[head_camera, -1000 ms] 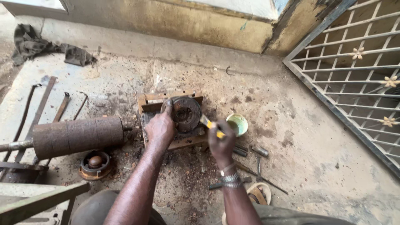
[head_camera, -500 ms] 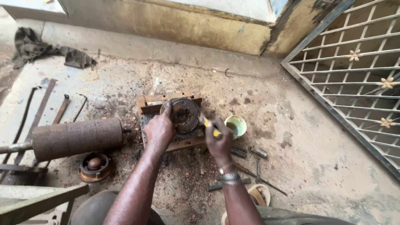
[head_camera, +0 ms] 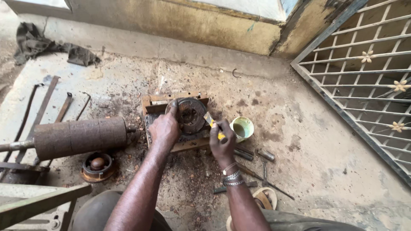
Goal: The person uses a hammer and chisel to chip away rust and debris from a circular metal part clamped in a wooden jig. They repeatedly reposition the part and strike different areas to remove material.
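Centrally, one round dark metal housing (head_camera: pixel 191 114) sits tilted on a low wooden frame (head_camera: pixel 175 102) on the dirty concrete floor (head_camera: pixel 299 141). One left hand (head_camera: pixel 164 129) rests on the housing's left rim, fingers curled over its edge and gripping it. One right hand (head_camera: pixel 223 141) is clenched around a single yellow-handled tool (head_camera: pixel 212 124), whose tip points at the housing's right side. Two metal bracelets (head_camera: pixel 231 177) circle that wrist. Just right of the tool stands one small greenish cup (head_camera: pixel 242 128). Below it lie about three short metal bolts (head_camera: pixel 265 154) and one thin rod (head_camera: pixel 267 182). To the left, one large rusty cylinder (head_camera: pixel 79 137) lies on its shaft, with one round bearing cup (head_camera: pixel 97 164) beneath it. Three flat metal strips (head_camera: pixel 43 109) lie farther left, and one dark rag (head_camera: pixel 47 45) is crumpled by the wall. One white metal gate (head_camera: pixel 364 81) stands at right.
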